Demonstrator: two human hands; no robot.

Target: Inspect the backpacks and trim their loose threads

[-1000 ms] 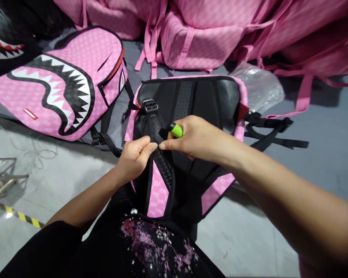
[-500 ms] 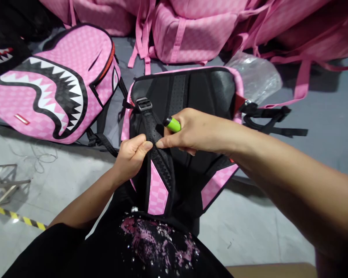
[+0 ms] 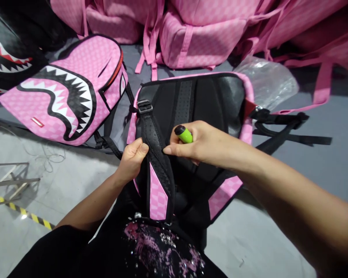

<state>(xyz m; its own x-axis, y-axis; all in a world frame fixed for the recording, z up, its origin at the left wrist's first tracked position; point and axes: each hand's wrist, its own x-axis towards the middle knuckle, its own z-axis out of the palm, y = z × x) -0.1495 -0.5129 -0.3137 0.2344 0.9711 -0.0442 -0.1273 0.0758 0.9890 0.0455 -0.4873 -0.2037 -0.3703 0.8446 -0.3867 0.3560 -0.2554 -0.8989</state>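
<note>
A pink-and-black backpack (image 3: 211, 96) lies with its black padded back facing up. Its black shoulder strap (image 3: 153, 133), with a pink checkered patch near the lower end, runs down towards my body. My left hand (image 3: 133, 156) is closed, pinching the strap's left edge between thumb and fingers. In my closed right hand (image 3: 194, 143) is a bright green stick-like tool (image 3: 185, 135) with a black end; its other end is hidden in the palm. My right thumb and finger also meet at the strap's right edge.
On the left lies another pink backpack (image 3: 72, 92) with a shark-mouth print, beside a black one (image 3: 5, 58). Several pink bags (image 3: 203, 42) line the back of the grey table (image 3: 301, 127). A clear plastic bag (image 3: 269, 83) and loose black straps (image 3: 295, 133) are at right.
My hands have moved a little apart, and the strap between them now shows wider and flatter. The whole view has shifted, so the scene sits slightly further right and lower.
</note>
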